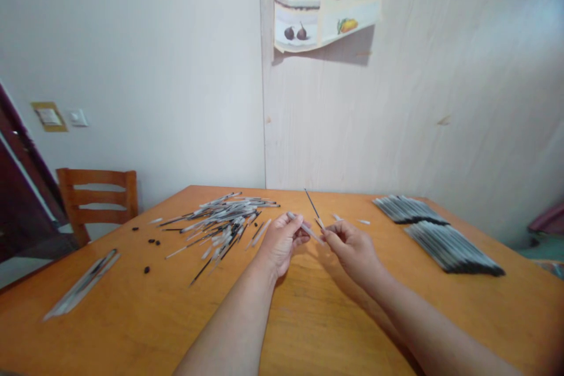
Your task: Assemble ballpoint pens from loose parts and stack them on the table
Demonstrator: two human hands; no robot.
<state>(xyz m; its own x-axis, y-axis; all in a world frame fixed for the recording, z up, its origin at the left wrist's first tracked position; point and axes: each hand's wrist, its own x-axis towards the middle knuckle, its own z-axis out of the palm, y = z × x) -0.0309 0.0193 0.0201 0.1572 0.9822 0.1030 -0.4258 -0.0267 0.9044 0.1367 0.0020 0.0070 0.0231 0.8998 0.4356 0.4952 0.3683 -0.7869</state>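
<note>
Above the middle of the table, my left hand (284, 238) is closed on a pale, translucent pen barrel (311, 231) that slants down to the right. Close beside it, my right hand (350, 247) pinches a thin pen refill (312, 202) with a dark ink column, its far end pointing up and away. The barrel's lower end comes very near the right fingertips; whether they touch it I cannot tell. Left of my hands lies a loose heap of pen parts (229, 217), with barrels, refills and caps mixed together.
Two neat rows of pens, one farther (409, 209) and one nearer (453, 247), lie at the right. Small black plugs (147, 270) and a few clear barrels (83, 285) are at the left. A wooden chair (99, 197) stands beyond the left edge; a wall (198, 70) rises behind the table (299, 329).
</note>
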